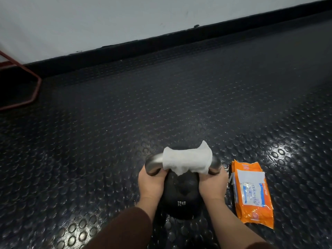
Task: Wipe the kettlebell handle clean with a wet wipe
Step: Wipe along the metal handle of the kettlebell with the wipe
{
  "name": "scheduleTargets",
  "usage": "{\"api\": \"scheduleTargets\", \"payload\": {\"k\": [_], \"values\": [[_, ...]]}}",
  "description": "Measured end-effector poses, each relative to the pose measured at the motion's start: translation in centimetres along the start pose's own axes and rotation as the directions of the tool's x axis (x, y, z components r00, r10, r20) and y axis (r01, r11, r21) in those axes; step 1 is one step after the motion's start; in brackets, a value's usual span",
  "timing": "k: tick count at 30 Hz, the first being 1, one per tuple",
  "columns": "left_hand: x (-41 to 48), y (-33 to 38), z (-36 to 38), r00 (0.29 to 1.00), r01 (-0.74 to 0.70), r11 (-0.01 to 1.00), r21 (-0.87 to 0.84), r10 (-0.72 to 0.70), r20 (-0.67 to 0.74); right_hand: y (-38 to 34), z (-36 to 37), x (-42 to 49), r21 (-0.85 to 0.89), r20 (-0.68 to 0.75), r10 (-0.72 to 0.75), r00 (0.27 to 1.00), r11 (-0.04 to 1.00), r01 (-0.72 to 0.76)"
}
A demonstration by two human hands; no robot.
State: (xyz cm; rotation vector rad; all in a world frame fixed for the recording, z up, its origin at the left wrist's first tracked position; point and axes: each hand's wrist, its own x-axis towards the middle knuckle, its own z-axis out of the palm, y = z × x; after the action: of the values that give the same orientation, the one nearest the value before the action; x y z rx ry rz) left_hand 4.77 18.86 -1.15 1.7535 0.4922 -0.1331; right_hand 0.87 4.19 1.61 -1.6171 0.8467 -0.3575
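Note:
A black kettlebell (pixel 181 198) marked 12KG stands on the studded floor at the bottom centre. Its steel handle (pixel 154 161) arches across the top, and a white wet wipe (pixel 186 161) is draped over the handle's middle. My left hand (pixel 151 184) pinches the wipe's left lower edge by the handle's left leg. At the right leg, my right hand (pixel 212 185) grips the wipe's right lower edge. The wipe is stretched between both hands. The fingertips are hidden under the wipe and handle.
An orange pack of cleaning wipes (pixel 253 193) lies on the floor just right of the kettlebell. A red metal frame (pixel 34 87) sits at the far left near the white wall (pixel 89 20). Dark studded rubber flooring (pixel 161 105) stretches ahead.

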Motion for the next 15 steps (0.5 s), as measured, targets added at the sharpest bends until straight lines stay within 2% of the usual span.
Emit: {"api": "scheduleTargets", "payload": {"k": [3,5,7,9,12,13,15], "values": [[0.0,0.2,0.0,1.0,0.02,1.0,0.014,-0.02,-0.003,-0.1,-0.4,0.1,-0.011,0.049,0.008,0.999,1.0,-0.007],[0.1,0.3,-0.1,1.0,0.026,1.0,0.006,-0.026,0.009,0.2,-1.1,0.3,-0.062,0.173,0.011,0.985,0.998,0.0],[0.0,0.5,-0.1,0.999,0.034,0.999,0.003,-0.034,0.014,0.5,-2.5,0.7,-0.188,0.324,0.014,0.946,0.981,0.05],[-0.3,0.9,-0.3,0.999,0.029,1.0,0.008,-0.029,0.037,0.1,-4.2,1.3,-0.365,0.45,0.05,0.892,0.922,0.132],[-0.9,1.7,-1.0,0.992,0.061,0.998,0.03,-0.064,0.109,-1.6,-6.2,3.0,-0.603,0.613,0.114,0.781,0.707,0.37],[-0.8,1.7,-1.2,0.988,0.08,0.995,0.061,-0.087,0.128,-2.4,-6.6,3.6,-0.671,0.652,0.181,0.736,0.59,0.45],[-0.9,2.0,-1.6,0.981,0.122,0.98,0.16,-0.143,0.13,-4.8,-7.0,4.3,-0.75,0.662,0.334,0.671,0.27,0.604]]}}
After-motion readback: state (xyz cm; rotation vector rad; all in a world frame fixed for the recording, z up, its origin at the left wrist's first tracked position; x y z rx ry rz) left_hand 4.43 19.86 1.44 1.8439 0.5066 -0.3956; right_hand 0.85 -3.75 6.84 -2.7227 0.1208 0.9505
